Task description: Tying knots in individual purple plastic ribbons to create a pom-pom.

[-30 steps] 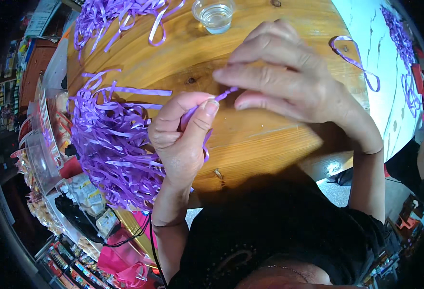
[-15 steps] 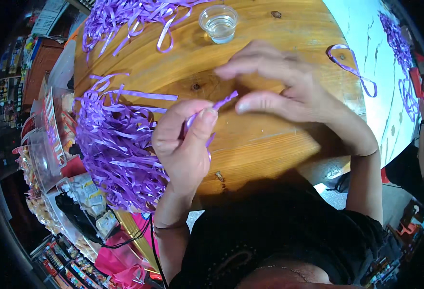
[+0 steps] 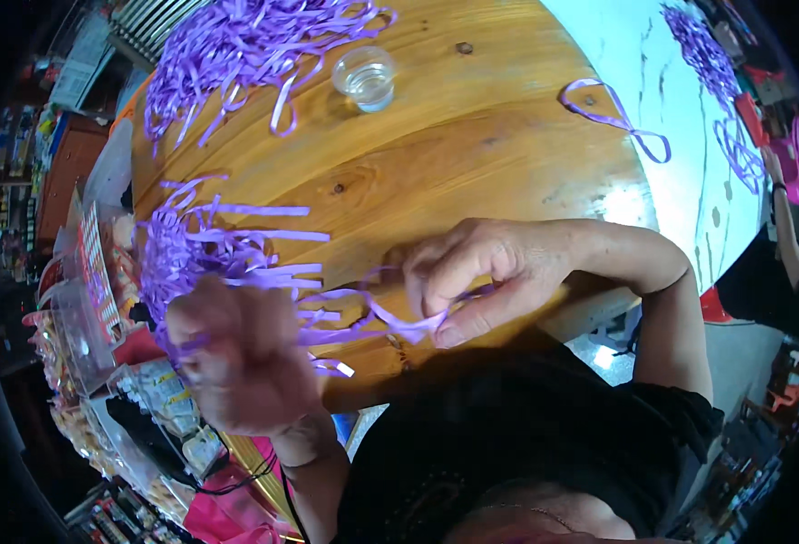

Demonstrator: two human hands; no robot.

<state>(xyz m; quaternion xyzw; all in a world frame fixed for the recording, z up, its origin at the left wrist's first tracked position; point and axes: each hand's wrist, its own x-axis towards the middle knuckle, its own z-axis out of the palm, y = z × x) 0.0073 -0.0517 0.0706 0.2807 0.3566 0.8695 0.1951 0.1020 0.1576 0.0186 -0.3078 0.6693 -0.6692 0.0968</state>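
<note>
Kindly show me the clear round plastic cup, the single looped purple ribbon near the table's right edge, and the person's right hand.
Clear round plastic cup (image 3: 365, 82): head view, the cup's middle.
Single looped purple ribbon (image 3: 628, 126): head view, strand crossing.
Right hand (image 3: 506, 261): head view, near the knuckles.

One clear cup (image 3: 364, 83), three ribbon heaps (image 3: 236, 54)

Left of the cup lie two heaps, a far heap (image 3: 236, 54) and a near heap (image 3: 182, 258); well right of it, one more, the right-hand heap (image 3: 701, 53). Two tabletops: a wooden top (image 3: 490, 127) under the cup, a white top (image 3: 617, 45) to its right. One loose loop (image 3: 624, 124) lies right of the cup. Nearer the person (image 3: 499, 426) than the cup are two hands, left hand (image 3: 241, 358) and right hand (image 3: 481, 276), and at least one pinched ribbon (image 3: 410, 327)
</note>
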